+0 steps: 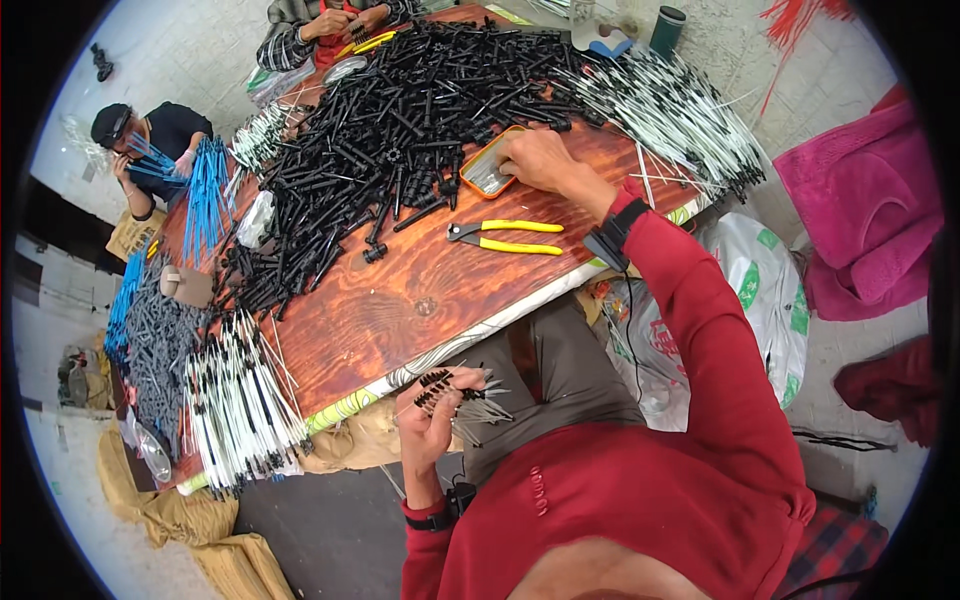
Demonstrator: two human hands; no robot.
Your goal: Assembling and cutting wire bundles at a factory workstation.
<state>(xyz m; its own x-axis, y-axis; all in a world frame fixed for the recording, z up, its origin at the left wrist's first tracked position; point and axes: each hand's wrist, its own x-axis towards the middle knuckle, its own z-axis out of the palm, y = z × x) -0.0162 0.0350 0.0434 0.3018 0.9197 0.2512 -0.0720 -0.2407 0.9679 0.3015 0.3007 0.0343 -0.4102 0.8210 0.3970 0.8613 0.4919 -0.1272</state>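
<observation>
My left hand [430, 410], held over my lap, is closed around a bunch of thin pale rods with black ridged ends [437, 388]. Their pale ends fan out to the right of my fingers. At the table, my right hand [538, 160] reaches into a small orange-rimmed tray [466, 172] with small pale metallic pieces in it. Its fingers are curled together, and whatever they pinch is hidden. Just below the tray lie cutting pliers with yellow handles [520, 237], touched by neither hand.
A large heap of black tubular parts [400, 110] covers much of the wooden table [390, 310]. Bundles of white rods [245, 410] with black ends lie left and far right. Blue rods [205, 200] and grey parts [160, 320] sit left. Two people [165, 140] work across the table.
</observation>
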